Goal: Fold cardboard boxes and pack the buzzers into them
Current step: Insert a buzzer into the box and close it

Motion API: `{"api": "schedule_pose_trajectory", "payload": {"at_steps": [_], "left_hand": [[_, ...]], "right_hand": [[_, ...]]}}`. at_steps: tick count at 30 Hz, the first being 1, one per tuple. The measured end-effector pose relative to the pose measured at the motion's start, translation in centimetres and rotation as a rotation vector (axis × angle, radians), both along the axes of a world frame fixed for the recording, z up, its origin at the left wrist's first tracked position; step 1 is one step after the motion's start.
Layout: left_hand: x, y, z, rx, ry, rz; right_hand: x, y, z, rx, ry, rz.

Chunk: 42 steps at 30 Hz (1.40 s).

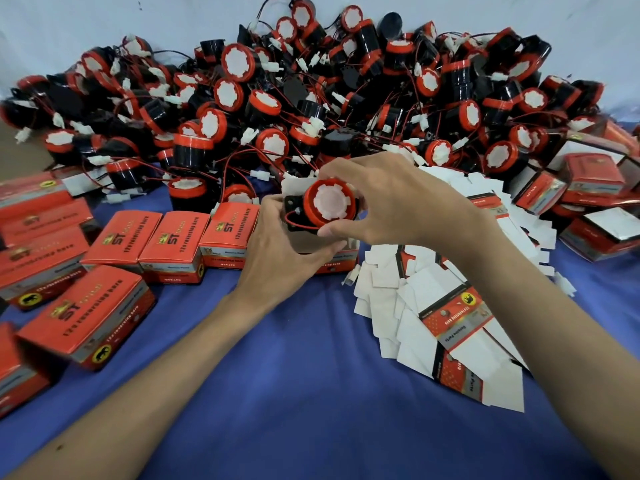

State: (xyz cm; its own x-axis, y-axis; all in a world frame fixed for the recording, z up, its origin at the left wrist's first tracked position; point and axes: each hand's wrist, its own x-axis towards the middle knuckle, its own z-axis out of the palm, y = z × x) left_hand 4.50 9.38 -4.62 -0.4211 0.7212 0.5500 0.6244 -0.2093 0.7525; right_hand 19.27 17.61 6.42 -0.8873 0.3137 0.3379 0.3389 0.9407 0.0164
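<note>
buzzer (pixel 330 206), pinched by the right hand (pixel 391 202), sits over the box (pixel 337 264) the left hand (pixel 277 252) grips; several closed boxes (pixel 173 242) look done, a big pile (pixel 311 98) waits.

We see two bare arms, the left forearm (pixel 166 368) and the right forearm (pixel 540 323), both slender and uncovered to the frame's lower edge. A small dark speck marks the left one low down. The right grip (pixel 391 202) has a short thumbnail.

Packing workshop, heaped buzzers (pixel 239 62), red boxes (pixel 117 237), flat cartons (pixel 450 320)
</note>
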Motion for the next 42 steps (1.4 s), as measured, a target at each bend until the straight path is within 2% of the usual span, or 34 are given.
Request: {"api": "schedule_pose_trajectory", "payload": {"at_steps": [5, 12, 19, 24, 28, 33, 39, 42], "left_hand": [[0.0, 0.0, 0.0, 0.009, 0.026, 0.075], [-0.3, 0.2, -0.4, -0.010, 0.054, 0.057], [-0.4, 0.2, -0.6, -0.015, 0.064, 0.033], [-0.3, 0.2, -0.5, -0.022, 0.087, 0.035], [-0.5, 0.2, -0.6, -0.040, 0.108, 0.051], [-0.4, 0.2, -0.6, -0.037, 0.139, 0.063], [-0.2, 0.1, -0.2, -0.007, 0.216, 0.044], [-0.2, 0.0, -0.2, -0.019, 0.213, 0.041]], "right_hand": [[0.3, 0.2, 0.3, 0.026, -0.052, -0.028], [-1.2, -0.7, -1.7, 0.138, -0.123, -0.036], [-1.4, -0.3, -2.3, 0.117, -0.123, 0.009], [-1.9, -0.6, -2.7, 0.166, -0.279, -0.074], [-2.0, -0.7, -2.8, 0.117, -0.325, -0.120], [-2.1, -0.5, -3.3, 0.067, -0.246, -0.121], [-1.7, 0.6, -2.4, -0.019, -0.296, 0.034], [-0.6, 1.4, -1.3, -0.159, -0.273, 0.076]]}}
